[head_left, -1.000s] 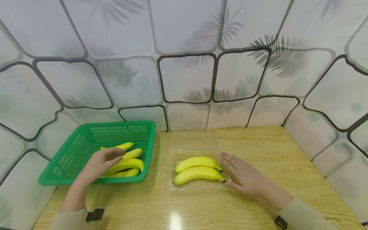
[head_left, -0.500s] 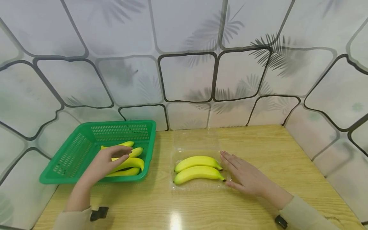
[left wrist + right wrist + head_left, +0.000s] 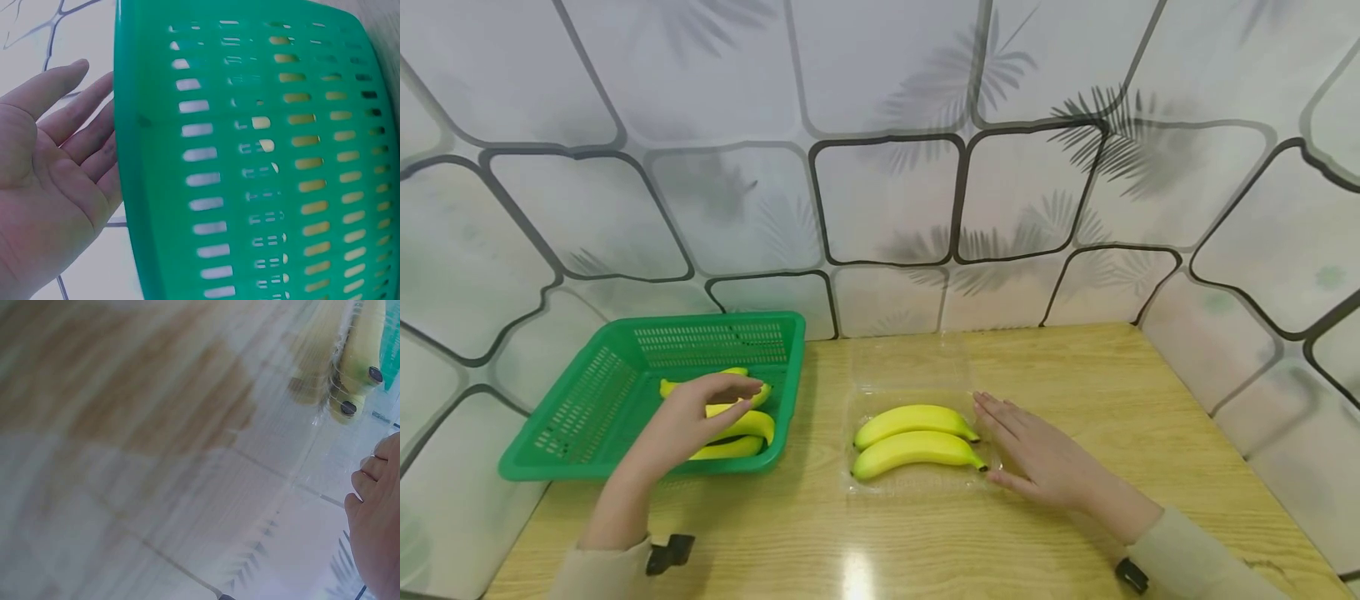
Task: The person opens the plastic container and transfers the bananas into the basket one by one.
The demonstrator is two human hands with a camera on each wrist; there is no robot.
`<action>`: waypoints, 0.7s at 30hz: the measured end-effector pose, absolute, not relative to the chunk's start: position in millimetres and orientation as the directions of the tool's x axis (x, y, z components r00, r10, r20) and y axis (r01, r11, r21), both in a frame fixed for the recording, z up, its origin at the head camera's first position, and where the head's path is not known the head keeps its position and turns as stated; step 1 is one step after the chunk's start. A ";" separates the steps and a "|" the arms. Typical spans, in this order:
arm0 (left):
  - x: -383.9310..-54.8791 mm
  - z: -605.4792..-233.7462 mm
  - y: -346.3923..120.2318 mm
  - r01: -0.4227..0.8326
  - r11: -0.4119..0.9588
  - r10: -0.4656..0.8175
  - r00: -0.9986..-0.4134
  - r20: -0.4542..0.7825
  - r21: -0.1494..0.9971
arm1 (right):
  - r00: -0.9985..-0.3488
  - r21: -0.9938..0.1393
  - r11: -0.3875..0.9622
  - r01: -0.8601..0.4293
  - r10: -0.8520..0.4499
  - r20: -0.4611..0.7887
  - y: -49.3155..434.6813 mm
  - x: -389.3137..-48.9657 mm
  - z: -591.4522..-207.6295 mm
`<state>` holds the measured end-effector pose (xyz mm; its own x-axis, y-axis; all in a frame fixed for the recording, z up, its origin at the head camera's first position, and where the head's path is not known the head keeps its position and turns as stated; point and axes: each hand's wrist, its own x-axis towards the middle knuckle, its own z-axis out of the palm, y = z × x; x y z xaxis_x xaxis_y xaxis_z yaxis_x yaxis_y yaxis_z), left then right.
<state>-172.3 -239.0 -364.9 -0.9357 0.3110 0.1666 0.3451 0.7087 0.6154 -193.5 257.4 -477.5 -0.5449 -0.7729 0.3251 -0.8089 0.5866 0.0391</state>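
Observation:
Over the green plastic basket (image 3: 722, 333), my left hand (image 3: 681, 425) hangs with loosely bent fingers and holds nothing. Several bananas (image 3: 752, 423) lie in the basket's right half, partly hidden behind that hand. In the left wrist view, the hand's fingers reach behind the slotted basket wall (image 3: 162, 156), the thumb apart from them. Two more bananas (image 3: 917, 454) lie side by side in a clear plastic clamshell box (image 3: 917, 489), stems to the right. At the box's right side rests my right hand (image 3: 1045, 458), its fingers extended along the edge.
The box's transparent lid (image 3: 910, 362) stands opened at the back, towards the wall. Patterned wall covering (image 3: 887, 200) encloses the wooden table (image 3: 1075, 375) at the back and both sides. The basket stands at the table's left, near the back wall.
My left hand has moved to the right over the basket, further across the bananas there. The right hand, the box and its two bananas have stayed put.

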 end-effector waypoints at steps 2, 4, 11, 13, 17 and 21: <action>-171.7 -364.0 -236.3 0.352 0.711 0.311 -0.934 0.177 0.609 | -0.545 0.037 0.586 -0.809 -0.773 0.324 257.3 -193.3 -476.9; -171.4 -363.7 -233.6 0.364 0.711 0.318 -0.930 0.186 0.602 | -0.545 0.036 0.586 -0.809 -0.773 0.324 257.0 -193.4 -476.3; -170.5 -363.3 -220.4 0.412 0.696 0.358 -0.909 0.213 0.588 | -0.541 0.027 0.581 -0.814 -0.773 0.330 257.0 -193.5 -475.8; -170.8 -363.3 -216.1 0.417 0.693 0.362 -0.907 0.216 0.588 | -0.540 0.033 0.582 -0.812 -0.773 0.333 256.9 -193.4 -475.8; -171.2 -363.9 -207.3 0.426 0.681 0.367 -0.903 0.225 0.597 | -0.538 0.042 0.583 -0.812 -0.773 0.337 257.4 -193.2 -476.1; -171.8 -364.4 -198.8 0.435 0.663 0.375 -0.897 0.232 0.609 | -0.539 0.041 0.584 -0.811 -0.773 0.335 257.7 -193.0 -476.1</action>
